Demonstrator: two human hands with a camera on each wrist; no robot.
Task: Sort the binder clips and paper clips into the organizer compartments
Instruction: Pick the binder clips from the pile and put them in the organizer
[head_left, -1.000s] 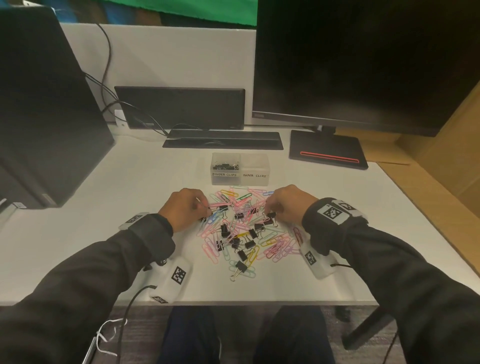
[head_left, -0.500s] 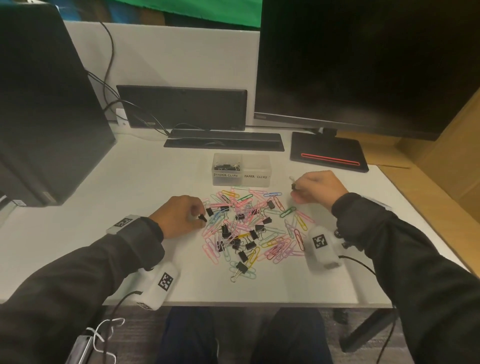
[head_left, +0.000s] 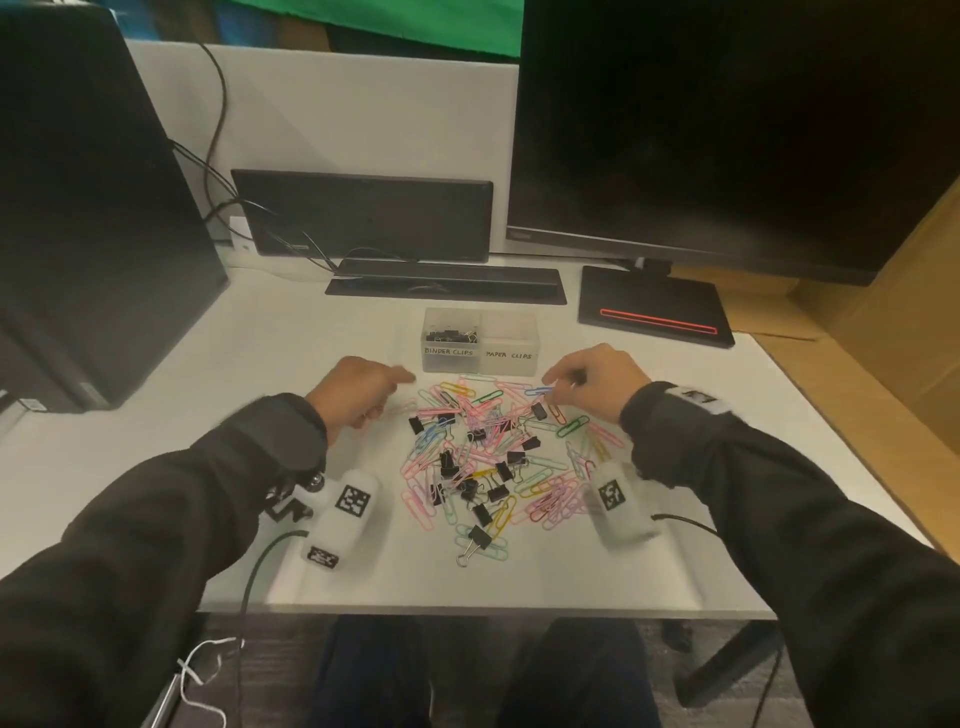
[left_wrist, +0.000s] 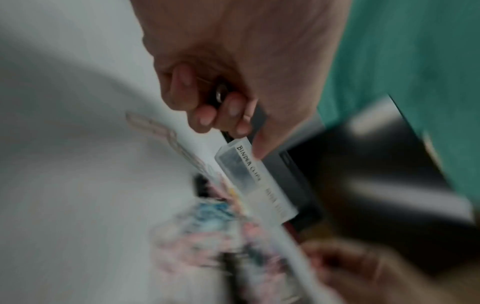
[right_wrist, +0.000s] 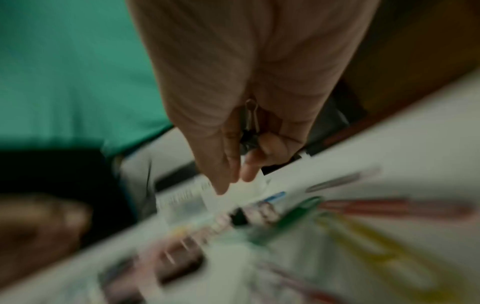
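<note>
A clear two-part organizer (head_left: 480, 358) stands behind the pile; its left part, labelled BINDER CLIPS, holds several black clips, while the PAPER CLIPS part looks empty. Coloured paper clips and black binder clips (head_left: 488, 462) lie mixed on the white desk. My left hand (head_left: 387, 384) hovers just left of the organizer (left_wrist: 249, 170), its fingers (left_wrist: 205, 115) curled round a black binder clip (left_wrist: 221, 96). My right hand (head_left: 563, 387) is low over the pile's far right corner. It grips a binder clip (right_wrist: 249, 125) in its curled fingers (right_wrist: 249, 170).
A keyboard (head_left: 447, 283) and an upright dark panel (head_left: 363, 218) lie behind the organizer. A monitor's base (head_left: 654, 306) sits at the back right and a black computer tower (head_left: 88, 234) at the left. The desk's front edge (head_left: 483, 610) is close to me.
My left hand has moved from the pile's left edge up toward the organizer with its binder clip. My right hand has swung from the organizer's right side back to the pile.
</note>
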